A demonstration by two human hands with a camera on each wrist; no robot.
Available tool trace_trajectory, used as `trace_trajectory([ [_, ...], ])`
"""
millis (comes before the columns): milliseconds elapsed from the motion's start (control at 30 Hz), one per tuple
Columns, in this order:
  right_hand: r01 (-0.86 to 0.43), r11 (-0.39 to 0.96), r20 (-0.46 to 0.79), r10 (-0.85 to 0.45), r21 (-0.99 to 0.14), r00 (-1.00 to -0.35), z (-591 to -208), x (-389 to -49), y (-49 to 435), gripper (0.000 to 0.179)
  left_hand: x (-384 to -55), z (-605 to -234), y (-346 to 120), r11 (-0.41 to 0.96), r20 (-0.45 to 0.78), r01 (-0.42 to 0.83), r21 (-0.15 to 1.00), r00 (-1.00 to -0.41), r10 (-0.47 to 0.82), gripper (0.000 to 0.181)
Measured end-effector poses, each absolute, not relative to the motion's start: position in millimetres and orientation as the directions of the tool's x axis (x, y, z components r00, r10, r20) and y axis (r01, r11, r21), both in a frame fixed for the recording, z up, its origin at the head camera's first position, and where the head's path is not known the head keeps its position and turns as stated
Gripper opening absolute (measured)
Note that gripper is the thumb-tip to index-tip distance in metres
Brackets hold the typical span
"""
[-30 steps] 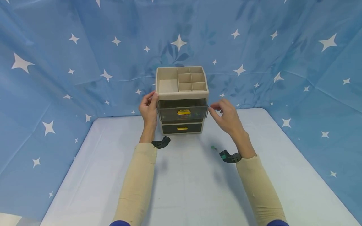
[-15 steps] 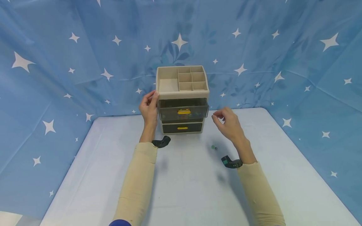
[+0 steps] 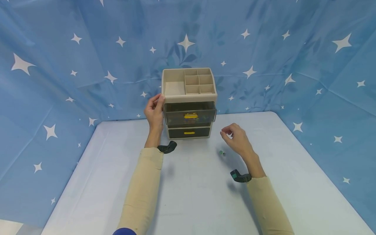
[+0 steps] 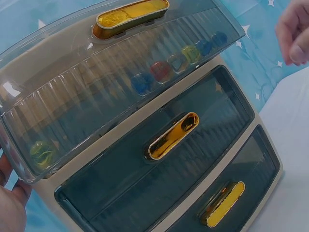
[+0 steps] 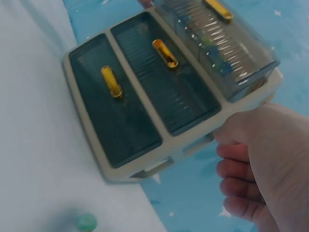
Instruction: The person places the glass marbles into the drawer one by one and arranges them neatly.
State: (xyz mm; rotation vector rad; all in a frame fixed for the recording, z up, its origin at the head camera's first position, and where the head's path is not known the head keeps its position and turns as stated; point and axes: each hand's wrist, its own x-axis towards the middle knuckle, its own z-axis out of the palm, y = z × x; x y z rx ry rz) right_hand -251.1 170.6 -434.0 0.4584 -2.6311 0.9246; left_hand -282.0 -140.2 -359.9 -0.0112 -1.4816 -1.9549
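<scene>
A cream desktop organizer [image 3: 189, 98] with three smoky clear drawers and gold handles stands at the back of the table. Its top drawer [image 3: 176, 118] is pulled out, and several glass marbles, among them a red marble [image 4: 160, 71], lie inside. My left hand [image 3: 154, 114] grips the organizer's upper left edge, thumb at the front corner. To the right of the drawers, my right hand [image 3: 237, 138] hovers above the table, fingers loosely curled with nothing visible between them. Below that hand, a green marble [image 3: 221, 152] and a darker small marble [image 3: 224, 154] lie on the cloth.
A white cloth covers the table [image 3: 191, 195]. Behind and beside it hangs a blue curtain [image 3: 117, 58] with white stars. The organizer's open top tray [image 3: 174, 88] has one large and several small compartments.
My right hand has drawn away from the top drawer's right side, moving toward me and down to near the loose marbles. The left hand and the pulled-out drawer stay in place.
</scene>
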Motion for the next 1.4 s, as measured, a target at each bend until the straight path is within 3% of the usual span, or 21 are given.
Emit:
trace_trajectory([
  [567,-0.313,0.773,0.123,-0.295,-0.552,-0.947,-454.0,-252.0,181.6,0.023,-280.6,-360.7,-140.6,-0.139,0.388,0.509,0.849,-0.78,-0.492,0.033],
  [1400,-0.206,0.829,-0.165,-0.334,-0.52,-0.928,-472.4,-254.5,182.1,0.021,-282.6,-361.1,-140.7,-0.14,0.366,0.493,0.859,-0.781,-0.506,0.033],
])
